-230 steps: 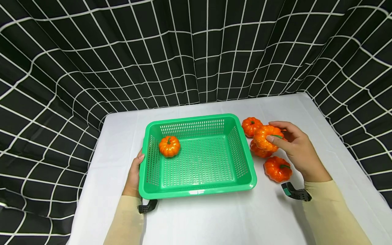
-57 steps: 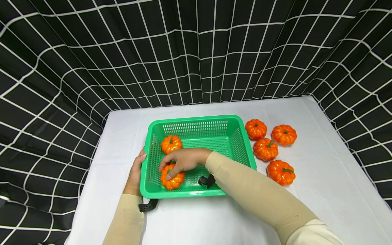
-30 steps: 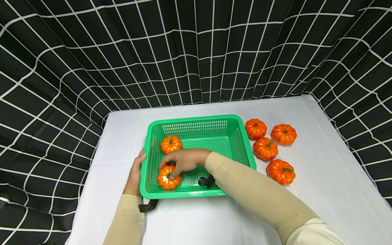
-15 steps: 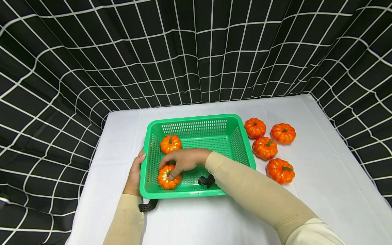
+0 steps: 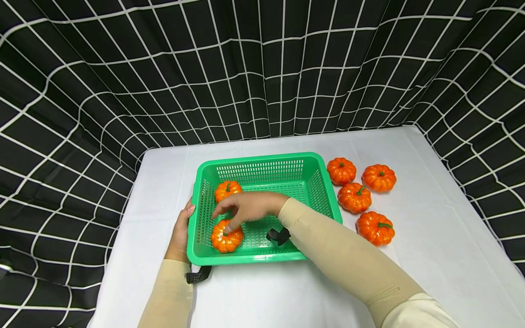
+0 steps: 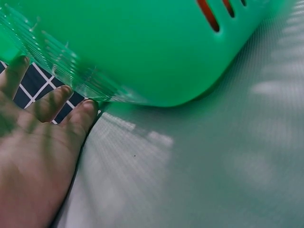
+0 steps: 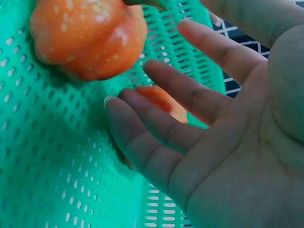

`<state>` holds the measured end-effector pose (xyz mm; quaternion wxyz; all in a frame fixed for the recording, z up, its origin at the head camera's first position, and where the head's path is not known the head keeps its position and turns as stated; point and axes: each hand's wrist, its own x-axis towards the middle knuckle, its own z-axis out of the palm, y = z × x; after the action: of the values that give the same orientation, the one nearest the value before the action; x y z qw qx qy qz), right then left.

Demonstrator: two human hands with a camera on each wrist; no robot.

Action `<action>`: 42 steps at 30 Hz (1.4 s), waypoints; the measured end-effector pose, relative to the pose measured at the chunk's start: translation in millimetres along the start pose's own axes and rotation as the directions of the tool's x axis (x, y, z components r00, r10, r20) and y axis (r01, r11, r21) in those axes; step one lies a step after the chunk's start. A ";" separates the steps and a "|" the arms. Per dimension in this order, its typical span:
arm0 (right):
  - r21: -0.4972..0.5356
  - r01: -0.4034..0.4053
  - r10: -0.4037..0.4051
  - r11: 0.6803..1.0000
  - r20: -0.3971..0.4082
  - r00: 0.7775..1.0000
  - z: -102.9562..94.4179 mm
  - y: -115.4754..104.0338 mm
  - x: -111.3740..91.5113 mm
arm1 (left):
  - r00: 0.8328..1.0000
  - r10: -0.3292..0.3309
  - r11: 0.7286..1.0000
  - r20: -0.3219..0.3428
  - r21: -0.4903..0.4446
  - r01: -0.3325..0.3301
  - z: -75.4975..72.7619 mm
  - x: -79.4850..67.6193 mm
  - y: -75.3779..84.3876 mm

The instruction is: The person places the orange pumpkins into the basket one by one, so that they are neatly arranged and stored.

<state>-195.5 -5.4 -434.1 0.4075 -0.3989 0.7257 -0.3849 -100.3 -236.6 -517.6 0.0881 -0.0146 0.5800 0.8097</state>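
Note:
Inside the green plastic basket (image 5: pixel 258 259), a small orange pumpkin (image 5: pixel 227 241) rests near the front left corner. Just above it is my right hand (image 5: pixel 252 207), its fingers loosely bent and apart from the pumpkin in the right wrist view. Behind that hand, another orange pumpkin (image 5: pixel 227 189) sits in the back left of the basket, partly covered by the fingers. My left hand (image 5: pixel 180 230) lies along the basket's left side. In the left wrist view the left hand's fingers (image 6: pixel 50 102) are extended against the slotted wall.
To the basket's right, several orange pumpkins stand on the white tablecloth: one at the back (image 5: pixel 341 171), one farther right (image 5: pixel 379 178), one close to the rim (image 5: pixel 354 197) and one nearer the front (image 5: pixel 375 228). A black curtain (image 5: pixel 262 68) with white grid lines surrounds the table.
My right hand brought a pumpkin from the right-hand group into the basket, set it at the front left and let go; the hand has just lifted slightly off it. The left hand stayed put.

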 end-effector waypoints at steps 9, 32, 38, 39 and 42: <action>0.045 0.030 -0.029 0.999 -0.023 0.999 -9.3 -1.8 -6.8 | 1.000 -0.008 1.000 -0.002 0.006 0.008 0.8 -1.5 2.4; 0.231 0.166 -0.124 0.959 -0.185 0.975 -35.9 -1.2 -23.6 | 1.000 0.009 1.000 0.004 0.020 -0.009 -1.3 -0.9 -0.2; 0.270 0.215 -0.145 0.939 -0.256 0.956 -44.4 1.2 -29.7 | 1.000 0.014 1.000 0.005 0.026 -0.014 -2.1 0.3 -0.9; 0.281 0.221 -0.145 0.934 -0.266 0.953 -45.5 1.8 -30.5 | 1.000 0.014 1.000 0.006 0.025 -0.014 -2.3 0.4 -1.1; 0.311 0.245 -0.151 0.918 -0.297 0.943 -49.0 2.1 -32.4 | 1.000 0.015 1.000 0.010 0.022 -0.016 -2.2 0.5 -1.1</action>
<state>-228.8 35.9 -408.6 0.3279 -0.3381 0.6508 -0.5955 -100.8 -238.2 -519.4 0.0848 -0.0052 0.5884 0.8041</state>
